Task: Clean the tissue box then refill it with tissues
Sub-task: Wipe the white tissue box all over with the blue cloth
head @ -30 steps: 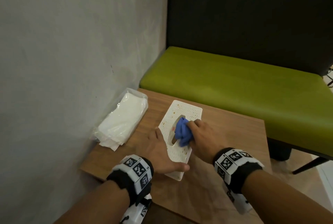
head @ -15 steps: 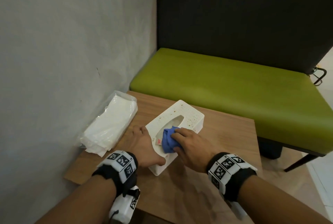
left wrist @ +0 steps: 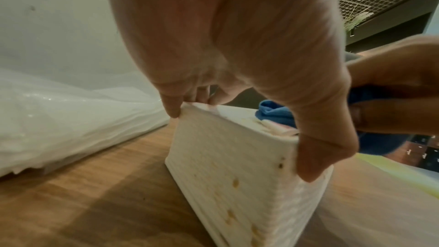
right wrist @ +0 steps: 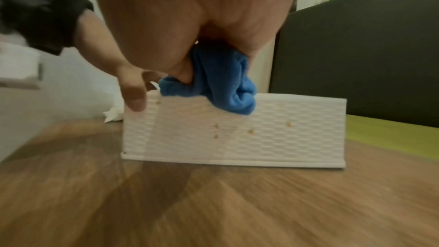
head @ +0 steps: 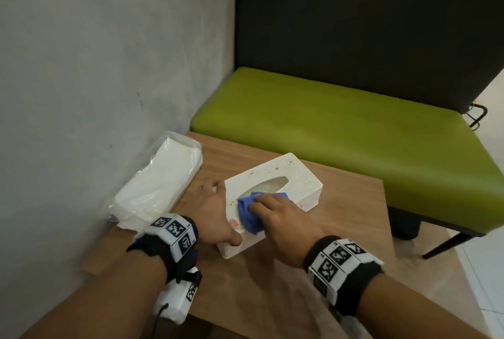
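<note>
A white textured tissue box with yellowish specks stands on the wooden table, its oval slot facing up. My left hand grips its near end, thumb on one corner and fingers on the other. My right hand clutches a crumpled blue cloth and presses it on the box top beside the slot. A plastic-wrapped pack of white tissues lies left of the box against the wall.
A grey wall runs along the table's left side. A green bench seat with a dark backrest stands behind the table. The table's right edge drops to a tiled floor.
The box has turned from lying flatter and lengthwise to standing on its base at an angle. My right hand with the cloth slid toward the box's near end; the left hand kept hold.
</note>
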Action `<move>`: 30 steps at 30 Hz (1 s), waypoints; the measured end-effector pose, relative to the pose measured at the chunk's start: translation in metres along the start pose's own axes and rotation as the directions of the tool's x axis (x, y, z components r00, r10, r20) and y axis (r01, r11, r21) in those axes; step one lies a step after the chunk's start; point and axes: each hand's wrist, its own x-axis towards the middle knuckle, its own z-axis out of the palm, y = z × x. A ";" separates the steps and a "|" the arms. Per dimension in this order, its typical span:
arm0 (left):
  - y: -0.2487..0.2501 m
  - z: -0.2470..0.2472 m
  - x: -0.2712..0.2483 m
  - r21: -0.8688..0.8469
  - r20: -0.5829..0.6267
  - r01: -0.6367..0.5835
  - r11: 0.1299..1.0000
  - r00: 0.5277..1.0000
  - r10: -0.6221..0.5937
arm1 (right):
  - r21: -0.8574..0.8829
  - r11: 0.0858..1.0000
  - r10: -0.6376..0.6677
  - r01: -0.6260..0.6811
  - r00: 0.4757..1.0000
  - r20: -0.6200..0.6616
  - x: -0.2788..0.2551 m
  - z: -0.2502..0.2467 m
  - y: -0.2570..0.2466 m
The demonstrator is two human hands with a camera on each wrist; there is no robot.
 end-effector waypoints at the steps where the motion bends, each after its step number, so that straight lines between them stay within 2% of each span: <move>1: -0.001 0.000 0.000 -0.008 -0.003 -0.011 1.000 1.000 0.011 | -0.006 1.000 -0.009 0.009 1.000 -0.005 -0.002 -0.001 0.000; 3: -0.002 -0.001 -0.001 -0.012 -0.012 -0.028 1.000 1.000 0.028 | -0.021 0.999 0.038 -0.038 0.999 -0.028 -0.007 -0.007 0.012; 5: -0.002 0.000 -0.002 -0.013 -0.010 -0.035 0.999 0.999 0.034 | -0.017 0.985 0.171 -0.173 0.983 -0.061 -0.013 -0.014 0.035; 8: -0.003 0.001 -0.001 -0.010 -0.007 -0.044 0.999 0.999 0.044 | -0.037 0.917 0.392 -0.397 0.915 -0.089 -0.014 -0.022 0.067; 14: -0.008 0.000 0.002 0.000 -0.007 -0.085 0.996 0.996 0.085 | -0.026 0.805 0.587 -0.593 0.802 -0.107 0.039 -0.030 0.079; 16: -0.011 0.001 0.003 -0.006 0.000 -0.105 0.994 0.994 0.105 | -0.055 0.819 0.566 -0.571 0.820 -0.091 0.054 -0.033 0.075; 21: -0.022 -0.004 0.004 -0.062 0.010 -0.073 0.995 0.997 0.074 | -0.010 0.940 0.339 -0.340 0.940 -0.042 0.067 -0.012 0.061; 23: -0.027 -0.005 0.002 -0.094 -0.010 -0.055 0.994 0.998 0.055 | -0.013 0.942 0.334 -0.336 0.939 -0.081 0.062 -0.009 0.068; 25: -0.028 -0.005 0.000 -0.119 -0.019 -0.062 0.991 0.998 0.060 | -0.029 0.906 0.416 -0.423 0.899 -0.135 0.060 -0.012 0.079; 27: -0.027 -0.004 0.000 -0.123 -0.019 -0.080 0.989 0.997 0.078 | -0.052 0.862 0.496 -0.505 0.860 -0.120 0.064 -0.016 0.079; 28: -0.027 -0.003 0.000 -0.124 -0.016 -0.085 0.989 0.996 0.084 | -0.070 0.857 0.502 -0.510 0.858 -0.108 0.069 -0.017 0.074; 30: -0.027 -0.004 0.001 -0.125 -0.011 -0.087 0.988 0.996 0.086 | -0.038 0.906 0.418 -0.422 0.905 -0.084 0.078 -0.017 0.056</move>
